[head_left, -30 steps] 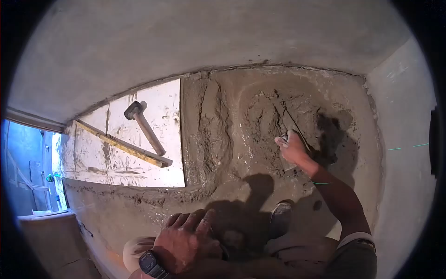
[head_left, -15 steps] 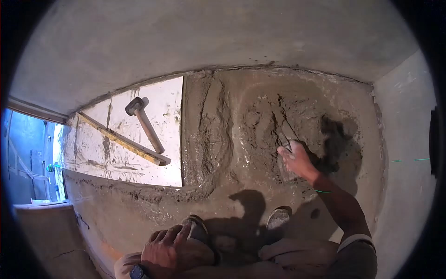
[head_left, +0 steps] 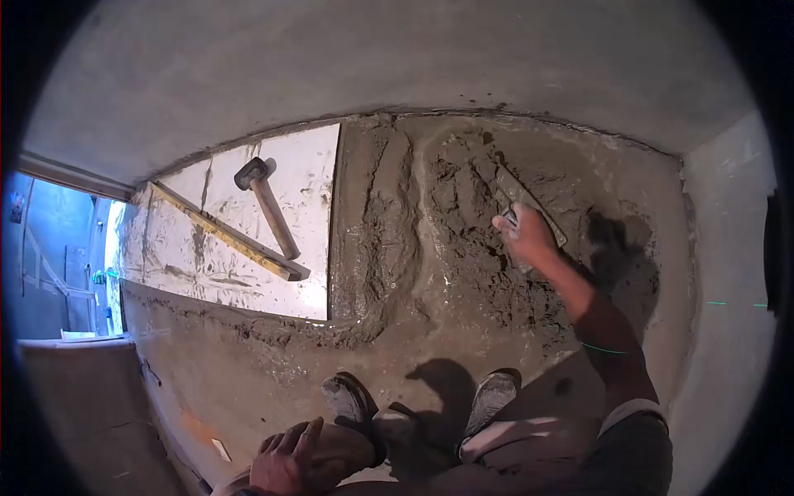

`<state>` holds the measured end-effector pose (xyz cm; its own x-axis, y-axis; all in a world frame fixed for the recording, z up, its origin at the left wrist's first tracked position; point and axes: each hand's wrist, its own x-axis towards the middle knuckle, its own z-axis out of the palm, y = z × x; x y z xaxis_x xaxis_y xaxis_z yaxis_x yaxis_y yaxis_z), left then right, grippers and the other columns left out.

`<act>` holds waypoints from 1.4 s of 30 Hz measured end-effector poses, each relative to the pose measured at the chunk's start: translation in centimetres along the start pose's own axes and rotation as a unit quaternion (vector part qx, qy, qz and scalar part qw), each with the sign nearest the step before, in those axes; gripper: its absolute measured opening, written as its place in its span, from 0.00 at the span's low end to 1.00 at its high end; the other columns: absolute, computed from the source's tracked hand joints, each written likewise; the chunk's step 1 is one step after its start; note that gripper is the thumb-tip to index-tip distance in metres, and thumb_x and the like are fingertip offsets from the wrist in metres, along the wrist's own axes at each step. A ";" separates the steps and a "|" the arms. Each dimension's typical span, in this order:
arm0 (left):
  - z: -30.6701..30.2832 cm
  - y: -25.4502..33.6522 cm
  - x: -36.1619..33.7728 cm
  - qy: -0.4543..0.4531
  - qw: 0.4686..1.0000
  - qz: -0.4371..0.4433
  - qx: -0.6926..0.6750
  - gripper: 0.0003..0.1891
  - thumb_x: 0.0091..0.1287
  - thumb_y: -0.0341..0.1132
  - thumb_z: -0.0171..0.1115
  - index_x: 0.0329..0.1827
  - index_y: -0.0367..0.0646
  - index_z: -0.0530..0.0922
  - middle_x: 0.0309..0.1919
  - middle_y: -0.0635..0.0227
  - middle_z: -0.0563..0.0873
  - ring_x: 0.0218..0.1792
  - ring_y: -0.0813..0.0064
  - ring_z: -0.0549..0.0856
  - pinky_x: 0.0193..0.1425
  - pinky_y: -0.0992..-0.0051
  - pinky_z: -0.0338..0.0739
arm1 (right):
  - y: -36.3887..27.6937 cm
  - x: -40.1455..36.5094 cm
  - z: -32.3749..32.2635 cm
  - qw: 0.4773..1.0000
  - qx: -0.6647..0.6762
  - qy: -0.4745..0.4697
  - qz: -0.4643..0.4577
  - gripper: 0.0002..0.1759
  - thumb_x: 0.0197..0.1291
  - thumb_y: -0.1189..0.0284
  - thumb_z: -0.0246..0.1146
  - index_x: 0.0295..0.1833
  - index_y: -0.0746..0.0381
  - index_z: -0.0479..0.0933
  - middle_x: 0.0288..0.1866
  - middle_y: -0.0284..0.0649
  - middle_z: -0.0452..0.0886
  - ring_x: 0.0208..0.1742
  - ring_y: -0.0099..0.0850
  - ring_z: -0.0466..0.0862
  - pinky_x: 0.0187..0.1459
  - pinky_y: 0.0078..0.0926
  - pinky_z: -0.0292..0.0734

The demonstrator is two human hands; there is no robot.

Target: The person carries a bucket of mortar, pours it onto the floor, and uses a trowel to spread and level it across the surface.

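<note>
My right hand (head_left: 528, 236) is closed around the handle of a trowel (head_left: 514, 186). Its blade lies against the rough wet mortar (head_left: 475, 240) on the floor, and mortar smears make the blade hard to tell from the bed. My left hand (head_left: 285, 463) rests on my left knee, its fingers laid over it and no object visible in it. Left of the mortar, a mallet (head_left: 273, 217) with a black head and wooden handle lies on large white tiles (head_left: 313, 182). Beside it, a yellow bar (head_left: 223, 236), smeared with mortar, lies slantwise on the tiles.
A grey wall (head_left: 397, 58) runs along the far side, and another wall (head_left: 732, 240) stands on the right. My shoes (head_left: 495, 397) are on the floor below the mortar. A bright doorway (head_left: 62, 248) opens at the left, above a low ledge (head_left: 74, 355).
My right hand and the trowel have moved up over the mortar, with the blade turned. The mortar surface looks rougher below the hand. My left hand stays at the knee; the camera view has shifted slightly.
</note>
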<state>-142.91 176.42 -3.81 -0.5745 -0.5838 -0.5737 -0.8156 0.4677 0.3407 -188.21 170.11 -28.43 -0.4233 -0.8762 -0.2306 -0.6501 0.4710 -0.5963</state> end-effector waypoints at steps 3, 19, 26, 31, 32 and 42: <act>1.2 -0.6 -1.5 0.016 0.998 -0.060 0.020 0.38 0.61 0.45 0.67 0.73 0.45 0.63 0.62 0.50 0.76 0.56 0.47 0.78 0.60 0.56 0.74 | -1.2 1.6 -0.9 0.998 -0.057 0.004 -0.025 0.20 0.63 0.61 0.64 0.39 0.68 0.69 0.34 0.58 0.78 0.41 0.59 0.79 0.40 0.50 0.72; 3.5 -4.3 -3.2 -0.010 0.993 -0.115 0.002 0.39 0.58 0.43 0.69 0.72 0.45 0.63 0.56 0.45 0.79 0.50 0.43 0.81 0.55 0.54 0.77 | -2.1 9.8 2.3 0.959 -0.216 0.088 -0.163 0.11 0.63 0.75 0.55 0.47 0.71 0.72 0.40 0.54 0.83 0.38 0.49 0.86 0.38 0.47 0.79; 4.2 -4.7 -3.7 0.004 0.994 -0.108 -0.019 0.36 0.60 0.44 0.67 0.71 0.42 0.65 0.52 0.45 0.81 0.48 0.42 0.82 0.50 0.54 0.78 | -5.2 8.6 1.9 0.948 -0.269 0.061 -0.156 0.19 0.63 0.76 0.51 0.58 0.72 0.71 0.41 0.52 0.84 0.40 0.48 0.86 0.40 0.44 0.82; 4.6 -5.0 -4.1 0.007 0.993 -0.110 -0.031 0.34 0.62 0.45 0.66 0.70 0.42 0.66 0.53 0.46 0.81 0.48 0.42 0.82 0.51 0.54 0.78 | -5.6 8.1 1.4 0.943 -0.277 0.057 -0.178 0.24 0.58 0.77 0.57 0.62 0.72 0.70 0.43 0.51 0.85 0.43 0.46 0.87 0.42 0.44 0.82; 4.9 -5.2 -4.2 0.016 0.994 -0.103 -0.029 0.34 0.62 0.45 0.66 0.70 0.42 0.67 0.53 0.46 0.81 0.48 0.43 0.82 0.51 0.54 0.78 | -5.7 7.9 1.7 0.942 -0.278 0.059 -0.177 0.24 0.58 0.77 0.57 0.62 0.72 0.70 0.43 0.51 0.85 0.43 0.46 0.87 0.42 0.44 0.82; 4.4 -4.2 -3.8 0.010 0.997 -0.077 -0.028 0.35 0.63 0.46 0.65 0.71 0.44 0.65 0.53 0.43 0.80 0.49 0.41 0.81 0.53 0.52 0.77 | -6.8 7.3 1.4 0.945 -0.279 0.050 -0.163 0.17 0.58 0.78 0.55 0.53 0.73 0.73 0.42 0.54 0.84 0.43 0.50 0.86 0.40 0.46 0.82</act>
<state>-137.04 179.58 -6.35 -0.4430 -0.6597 -0.6070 -0.8965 0.3338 0.2914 -185.98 160.34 -27.12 -0.1828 -0.9831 -0.0135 -0.9760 0.1831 -0.1182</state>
